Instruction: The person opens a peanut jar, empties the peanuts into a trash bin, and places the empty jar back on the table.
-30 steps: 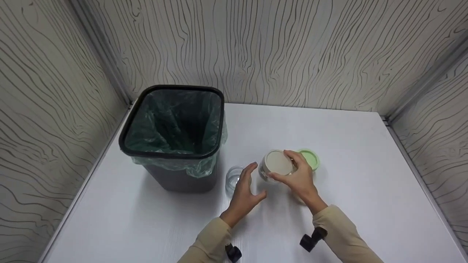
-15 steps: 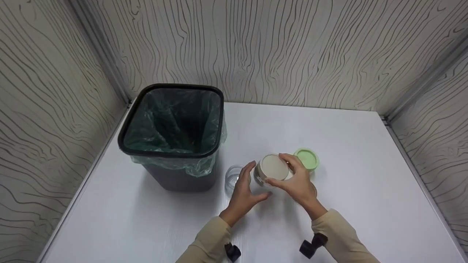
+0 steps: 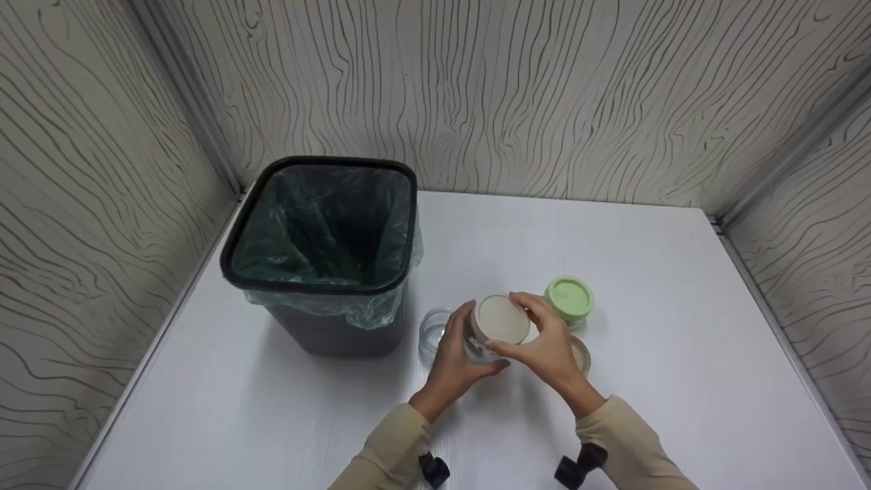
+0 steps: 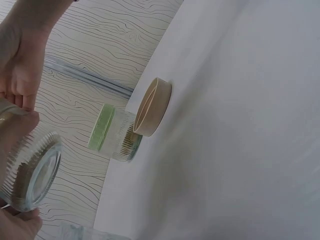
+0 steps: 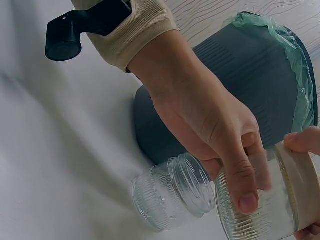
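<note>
A ribbed glass jar with a beige lid is held up between both hands in the head view. My right hand (image 3: 548, 347) grips the lid (image 3: 502, 320) at its rim. My left hand (image 3: 452, 364) holds the jar's glass body (image 5: 277, 215), thumb on one side and fingers on the other. Something brownish shows inside the jar in the left wrist view. Just beyond the left hand stands an open glass jar (image 5: 157, 200) without a lid. To the right are a jar with a green lid (image 3: 570, 297) and a loose beige lid (image 4: 152, 107), partly behind the right hand in the head view.
A dark waste bin (image 3: 340, 333) lined with a green bag stands at the left of the white table (image 3: 646, 272). Wood-grain patterned panels (image 3: 476, 95) enclose the table at the back and both sides.
My right hand has brought the lidded jar leftward and nearer to me, into the left hand's grasp. The green-lidded jar and the loose lid have come more into view.
</note>
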### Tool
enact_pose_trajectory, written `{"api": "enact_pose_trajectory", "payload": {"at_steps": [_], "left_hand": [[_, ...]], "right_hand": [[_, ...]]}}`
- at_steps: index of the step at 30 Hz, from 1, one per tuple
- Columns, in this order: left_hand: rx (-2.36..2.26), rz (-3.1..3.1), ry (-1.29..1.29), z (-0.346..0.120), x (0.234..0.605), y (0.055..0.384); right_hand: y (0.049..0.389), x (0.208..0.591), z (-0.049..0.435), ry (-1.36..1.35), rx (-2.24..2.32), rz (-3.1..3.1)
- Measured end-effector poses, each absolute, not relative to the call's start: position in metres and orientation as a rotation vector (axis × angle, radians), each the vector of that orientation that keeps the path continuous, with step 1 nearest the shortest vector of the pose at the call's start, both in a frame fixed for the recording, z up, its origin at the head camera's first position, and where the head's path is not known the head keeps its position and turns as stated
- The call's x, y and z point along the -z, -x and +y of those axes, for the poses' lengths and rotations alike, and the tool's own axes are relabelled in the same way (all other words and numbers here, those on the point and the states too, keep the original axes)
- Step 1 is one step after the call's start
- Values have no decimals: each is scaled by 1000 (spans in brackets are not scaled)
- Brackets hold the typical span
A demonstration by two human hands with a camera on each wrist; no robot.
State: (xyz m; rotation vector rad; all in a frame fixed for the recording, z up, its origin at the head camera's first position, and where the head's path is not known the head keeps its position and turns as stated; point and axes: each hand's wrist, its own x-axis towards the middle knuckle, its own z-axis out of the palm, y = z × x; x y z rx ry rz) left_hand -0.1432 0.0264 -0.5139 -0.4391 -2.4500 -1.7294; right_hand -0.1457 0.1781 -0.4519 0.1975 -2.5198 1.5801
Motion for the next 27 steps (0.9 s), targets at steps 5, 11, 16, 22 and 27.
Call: {"api": "enact_pose_trajectory", "payload": {"at_steps": [5,11,16,22,27], "left_hand": [[1726,-2430,459,26,515,142],[1646,-2433,453,26,514,143],[1620,-2406,446,25,514,143],[1616,-2341,433,23,515,143],[1594,-2345,430,22,515,143]], "right_hand": [[144,450,177,-167,-1643,-2533],[143,450,178,-195,-1667,-2512],[142,450,177,-221,-1649,-2531],[141,447,175,-259,-1657,-2556],[141,444,175,-255,-1662,-2601]]}}
